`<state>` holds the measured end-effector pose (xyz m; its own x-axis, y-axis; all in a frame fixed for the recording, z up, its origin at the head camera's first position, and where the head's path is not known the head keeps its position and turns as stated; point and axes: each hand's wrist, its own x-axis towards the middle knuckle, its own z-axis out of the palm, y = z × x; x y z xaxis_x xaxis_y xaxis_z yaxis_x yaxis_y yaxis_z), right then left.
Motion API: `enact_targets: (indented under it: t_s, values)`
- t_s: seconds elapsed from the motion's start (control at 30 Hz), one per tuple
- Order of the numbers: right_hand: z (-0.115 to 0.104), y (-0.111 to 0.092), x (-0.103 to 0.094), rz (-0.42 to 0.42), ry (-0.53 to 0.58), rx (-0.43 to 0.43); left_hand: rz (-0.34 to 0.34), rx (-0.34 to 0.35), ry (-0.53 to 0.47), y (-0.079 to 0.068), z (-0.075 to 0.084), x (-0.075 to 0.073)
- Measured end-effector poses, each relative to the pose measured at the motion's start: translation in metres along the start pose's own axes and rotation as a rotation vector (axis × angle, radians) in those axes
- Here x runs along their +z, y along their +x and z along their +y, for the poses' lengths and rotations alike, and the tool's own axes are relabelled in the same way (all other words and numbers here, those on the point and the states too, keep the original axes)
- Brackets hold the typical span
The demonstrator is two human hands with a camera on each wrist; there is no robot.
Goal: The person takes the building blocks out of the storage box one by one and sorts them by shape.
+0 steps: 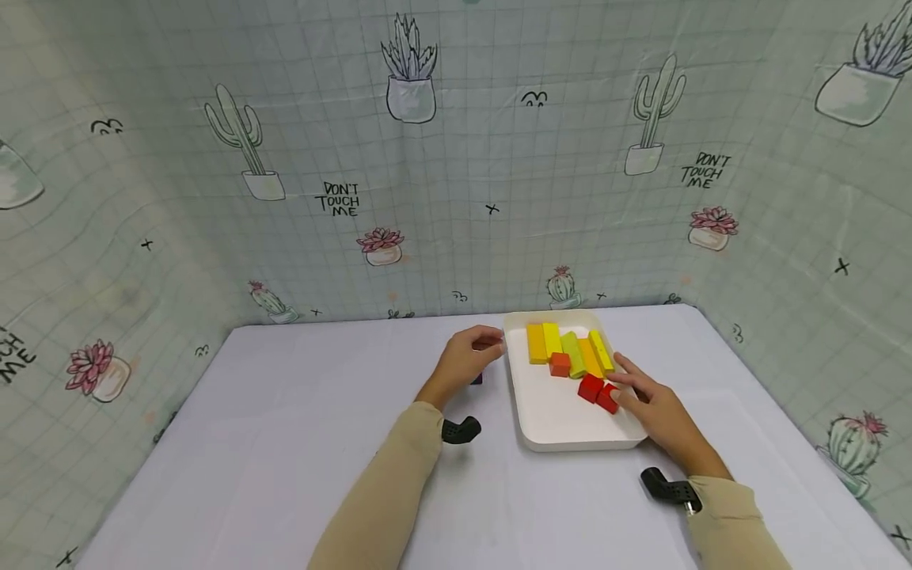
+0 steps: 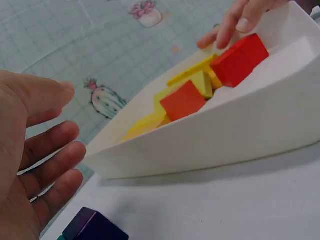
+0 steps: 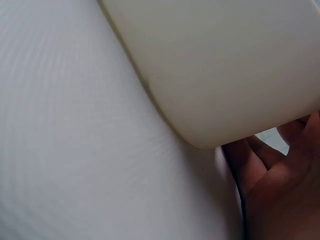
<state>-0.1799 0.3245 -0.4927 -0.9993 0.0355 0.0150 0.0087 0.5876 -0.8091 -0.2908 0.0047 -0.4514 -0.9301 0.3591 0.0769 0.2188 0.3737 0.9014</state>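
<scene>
Tray (image 1: 552,423): I count eight blocks (image 1: 537,345) inside
Bench (image 1: 285,443): purple block (image 2: 97,226) outside, beside tray
Left grip (image 1: 466,358): apart, empty
Right grip (image 1: 659,408): at nearest red block (image 1: 607,400); I can't tell whether clamped

in the head view the left hand (image 1: 463,360) covers most of a dark block (image 1: 477,379); the left wrist view cuts that block at its bottom edge, with only a sliver of something teal (image 2: 61,238) beside it. the right wrist view catches one corner of the white tray (image 3: 225,75), its inside hidden, its wall screening part of the right hand (image 1: 657,408). both sleeves (image 1: 385,491) run off the head view's bottom.
</scene>
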Motion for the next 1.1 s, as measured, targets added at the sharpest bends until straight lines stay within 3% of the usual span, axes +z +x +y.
enact_targets:
  t_s: [0.1, 0.53, 0.73, 0.9, 1.1]
  values:
    - [0.000, 0.000, -0.001, -0.003, 0.010, 0.000, -0.030, 0.003, -0.013, 0.004, 0.005, 0.010]
    - [0.001, -0.004, -0.007, -0.003, 0.001, 0.005, -0.045, 0.043, 0.013, 0.016, 0.026, 0.045]
    - [0.001, -0.003, -0.004, -0.009, 0.006, 0.011, -0.101, 0.000, 0.008, 0.018, 0.028, 0.050]
    - [0.000, -0.002, -0.001, -0.009, 0.013, 0.005, -0.150, 0.017, 0.010, 0.020, 0.027, 0.052]
    - [-0.003, -0.002, -0.001, -0.003, 0.003, -0.003, -0.197, -0.007, 0.075, 0.023, 0.031, 0.057]
